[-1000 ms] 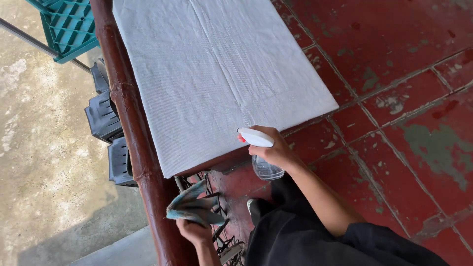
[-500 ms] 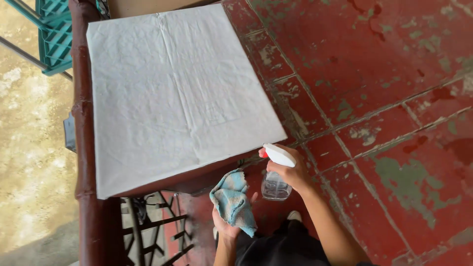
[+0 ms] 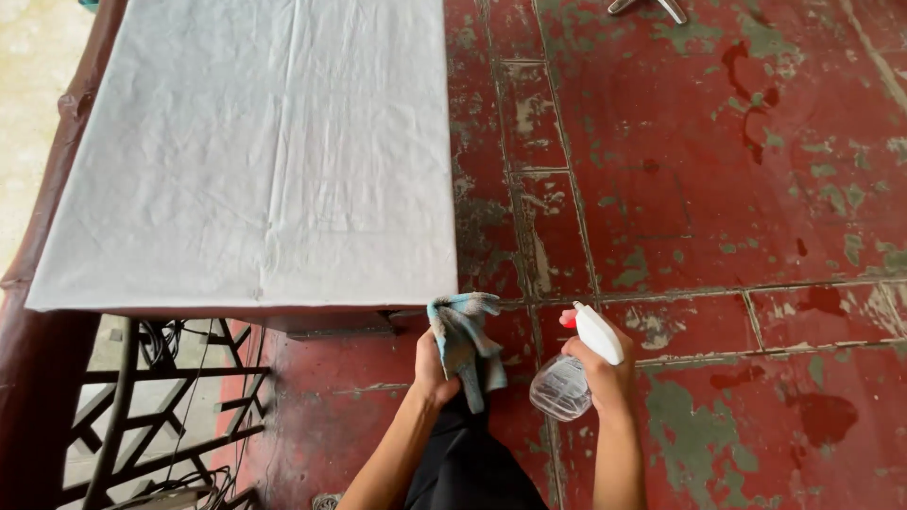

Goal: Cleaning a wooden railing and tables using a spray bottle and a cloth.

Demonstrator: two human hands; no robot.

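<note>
here the person's left hand [image 3: 433,364] is closed around a bunched blue-grey cloth [image 3: 463,338], holding it up just below the near right corner of the worktop [image 3: 255,161]. the top of the cloth reaches about level with that corner, and its loose end hangs down past the wrist. the right hand [image 3: 605,373] is wrapped around the neck of a clear plastic spray bottle [image 3: 564,385] with a white spray head and a small red nozzle tip; the nozzle points left, toward the cloth, and the round body of the bottle hangs below the fingers. the two hands are near each other but apart, both held over the floor [image 3: 718,189] rather than over the worktop.

the worktop is a long rectangle covered with a pale grey, creased sheet, and its near edge runs across just above the left hand. the floor is made of red tiles with worn green and grey patches. along the far left side runs a dark brown railing [image 3: 38,359], with black metal grillwork [image 3: 161,406] beneath the near left corner of the worktop. dark clothing of the person shows between the forearms at the bottom edge.
</note>
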